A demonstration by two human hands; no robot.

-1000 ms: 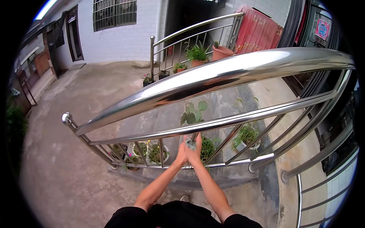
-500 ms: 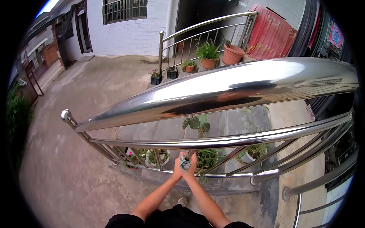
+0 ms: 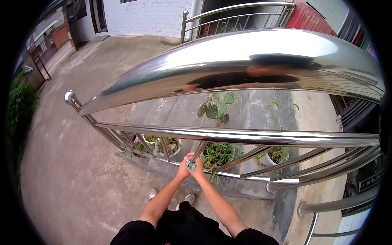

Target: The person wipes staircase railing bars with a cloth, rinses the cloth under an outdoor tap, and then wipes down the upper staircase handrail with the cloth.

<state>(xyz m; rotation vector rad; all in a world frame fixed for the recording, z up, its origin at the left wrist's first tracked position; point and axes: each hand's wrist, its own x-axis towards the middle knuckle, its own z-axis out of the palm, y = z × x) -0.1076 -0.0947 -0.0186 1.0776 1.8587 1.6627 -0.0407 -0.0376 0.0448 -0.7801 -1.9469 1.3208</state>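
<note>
Where the two hands come together low on the railing, the left hand (image 3: 183, 168) and the right hand (image 3: 198, 168) make one grip, fingers wrapped in closely, and it has a crumpled grey cloth (image 3: 190, 165) pressed against a slim steel baluster (image 3: 199, 149). So the cloth sits right inside the grip, between the palms, left hand on one flank, right hand on the other, neither one nearer. How far it wraps round the far side of the steel, I can't tell.

Now the long axis: up from the grip the baluster slants away and a touch to the right, meeting the middle rail (image 3: 265, 137) ahead, with the lower rail (image 3: 257, 178) passing close by the hands. Just right of the grip, beyond the bars, leafy potted grass (image 3: 220, 154) crowds near; a smaller potted plant (image 3: 173, 147) sits off to the left.

Farther out, a prickly pear cactus (image 3: 220, 109) stands over the grey steps (image 3: 245, 110), seen between the middle rail and the broad, shiny handrail (image 3: 245, 61) arching across the view. Underfoot it's concrete yard (image 3: 73, 163), stretching away to the left, both pale shoes (image 3: 189, 199) planted just outside the steps.
</note>
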